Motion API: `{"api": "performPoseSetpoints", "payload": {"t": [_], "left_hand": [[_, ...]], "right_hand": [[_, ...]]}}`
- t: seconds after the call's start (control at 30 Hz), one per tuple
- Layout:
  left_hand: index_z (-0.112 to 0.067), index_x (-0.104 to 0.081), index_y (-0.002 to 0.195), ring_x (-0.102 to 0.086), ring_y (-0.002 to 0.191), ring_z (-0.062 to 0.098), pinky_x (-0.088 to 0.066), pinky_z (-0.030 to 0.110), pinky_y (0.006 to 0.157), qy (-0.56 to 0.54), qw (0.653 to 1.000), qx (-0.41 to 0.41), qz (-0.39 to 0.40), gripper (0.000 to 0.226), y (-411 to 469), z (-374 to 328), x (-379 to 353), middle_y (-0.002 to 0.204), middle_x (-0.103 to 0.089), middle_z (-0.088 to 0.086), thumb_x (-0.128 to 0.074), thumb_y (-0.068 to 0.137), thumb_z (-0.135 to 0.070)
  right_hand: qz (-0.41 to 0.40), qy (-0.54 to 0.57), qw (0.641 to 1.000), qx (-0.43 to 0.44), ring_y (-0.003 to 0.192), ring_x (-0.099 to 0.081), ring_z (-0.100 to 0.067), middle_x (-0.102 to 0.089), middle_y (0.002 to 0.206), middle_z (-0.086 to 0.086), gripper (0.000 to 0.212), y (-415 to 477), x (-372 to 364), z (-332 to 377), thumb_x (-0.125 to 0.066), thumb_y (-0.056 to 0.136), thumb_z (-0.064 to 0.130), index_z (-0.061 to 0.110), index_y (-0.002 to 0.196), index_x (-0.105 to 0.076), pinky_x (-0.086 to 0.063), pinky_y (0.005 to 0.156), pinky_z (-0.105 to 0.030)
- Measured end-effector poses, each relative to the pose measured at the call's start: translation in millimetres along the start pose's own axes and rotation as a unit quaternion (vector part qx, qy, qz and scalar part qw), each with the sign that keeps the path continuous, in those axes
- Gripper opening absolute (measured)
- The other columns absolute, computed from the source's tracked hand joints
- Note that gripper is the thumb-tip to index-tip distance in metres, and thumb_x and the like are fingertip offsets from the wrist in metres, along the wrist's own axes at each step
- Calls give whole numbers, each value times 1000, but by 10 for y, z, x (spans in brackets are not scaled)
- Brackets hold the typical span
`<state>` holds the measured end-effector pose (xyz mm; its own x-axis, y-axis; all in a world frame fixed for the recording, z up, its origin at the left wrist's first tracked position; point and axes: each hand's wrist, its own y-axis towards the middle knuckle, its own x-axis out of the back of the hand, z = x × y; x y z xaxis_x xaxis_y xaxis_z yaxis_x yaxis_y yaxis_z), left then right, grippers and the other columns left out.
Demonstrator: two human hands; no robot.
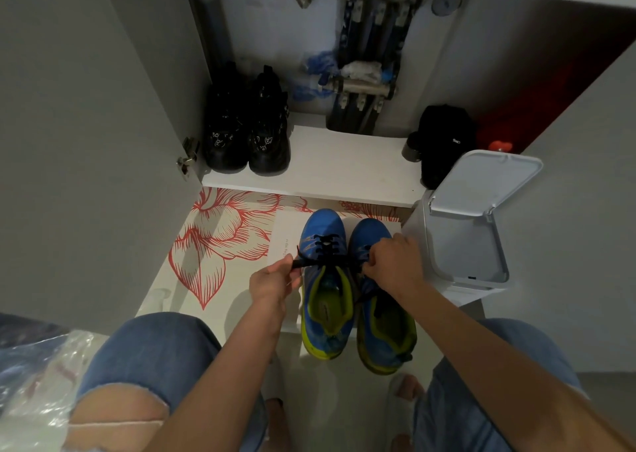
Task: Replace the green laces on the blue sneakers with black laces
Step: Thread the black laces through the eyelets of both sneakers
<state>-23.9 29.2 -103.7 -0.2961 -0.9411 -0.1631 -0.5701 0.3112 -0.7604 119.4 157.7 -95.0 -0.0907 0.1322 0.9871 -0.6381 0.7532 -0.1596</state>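
Two blue sneakers with yellow-green lining stand side by side on the floor, toes pointing away from me. The left sneaker has a black lace threaded through its front eyelets. My left hand pinches one end of that lace and holds it out to the left of the shoe. My right hand lies over the front of the right sneaker, fingers curled round a dark lace there; its eyelets are hidden under the hand. No green lace shows.
A white pedal bin with its lid up stands just right of the sneakers. Ahead is an open cupboard with a white shelf, black boots, a black bag and pipes. A white sheet lies under the shoes. My knees frame the bottom.
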Motion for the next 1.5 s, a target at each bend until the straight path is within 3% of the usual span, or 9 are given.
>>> {"api": "performPoseSetpoints", "payload": {"t": [0.23, 0.43, 0.53, 0.63, 0.77, 0.9, 1.23, 1.37, 1.5], "left_hand": [[7, -55, 86, -54, 30, 10, -50, 19, 40, -57, 998, 24, -15, 8, 30, -13, 24, 37, -58, 4, -55, 92, 3], [-2, -58, 84, -57, 59, 18, -50, 28, 61, 113, 991, -67, 17, 18, -97, -24, -13, 68, -59, 8, -52, 96, -14], [-14, -51, 88, -53, 80, 21, -41, 31, 75, 214, 974, -6, 79, 18, -201, -20, 42, 79, -54, 2, -40, 100, -21], [-18, -47, 99, -52, 84, 19, -44, 27, 73, 422, 892, -31, 156, 12, -263, 0, 99, 85, -51, -2, -56, 91, -21], [-13, -48, 116, -57, 97, 25, -44, 27, 73, 574, 795, -115, 156, 40, -269, 154, 84, 110, -59, 8, -68, 82, -21], [-10, -46, 129, -56, 108, 28, -46, 29, 81, 625, 752, -167, 126, 52, -268, 250, 107, 124, -57, 12, -66, 81, -15], [-15, -52, 126, -59, 99, 25, -48, 28, 78, 640, 727, -204, 143, 45, -262, 266, 156, 117, -62, 7, -61, 81, -15], [-17, -28, 146, -55, 115, 29, -46, 30, 89, 622, 740, -213, 142, 66, -277, 307, 148, 133, -53, 6, -56, 86, -12], [-10, -34, 133, -57, 109, 34, -48, 38, 87, 606, 768, -189, 77, 51, -290, 295, 36, 124, -57, 15, -55, 87, -12]], "right_hand": [[-6, -8, 1000, 14, 92, -51, -20, -51, 80, -1, 21, -14, -8, -17, -49, 91, 28, 15, 77, -58, -29, 77, -30], [53, 174, 981, -62, 87, -58, -23, -62, 85, -4, 32, -98, 28, -47, -57, 90, 42, 11, 85, -64, -44, 80, -33], [68, 267, 955, -110, 95, -57, -28, -60, 98, -12, 31, -231, 96, -151, -55, 93, 37, 7, 102, -57, -46, 79, -35], [23, 233, 965, -117, 104, -52, -27, -50, 122, -17, 36, -456, 181, -301, -54, 93, 19, 1, 123, -46, -43, 80, -28], [282, 284, 898, -183, 83, -56, -21, -54, 97, -11, 28, -730, 182, -283, -52, 94, 25, 6, 113, -46, -52, 57, -22], [283, 291, 891, -202, 106, -61, -38, -61, 103, -21, 25, -732, 56, -244, -43, 94, 6, -5, 115, -53, -53, 89, -42], [230, 381, 874, -194, 44, -58, -15, -66, 97, -32, 32, -758, -91, -211, -51, 90, 6, -13, 115, -55, -56, 53, -31], [205, 399, 872, -197, 62, -64, -29, -66, 98, -28, 31, -763, -92, -198, -53, 86, 4, -10, 113, -57, -56, 53, -29], [139, 428, 870, -203, 74, -61, -28, -64, 103, -20, 54, -736, -101, -149, -55, 82, 2, 9, 133, -39, -52, 59, -32]]}}
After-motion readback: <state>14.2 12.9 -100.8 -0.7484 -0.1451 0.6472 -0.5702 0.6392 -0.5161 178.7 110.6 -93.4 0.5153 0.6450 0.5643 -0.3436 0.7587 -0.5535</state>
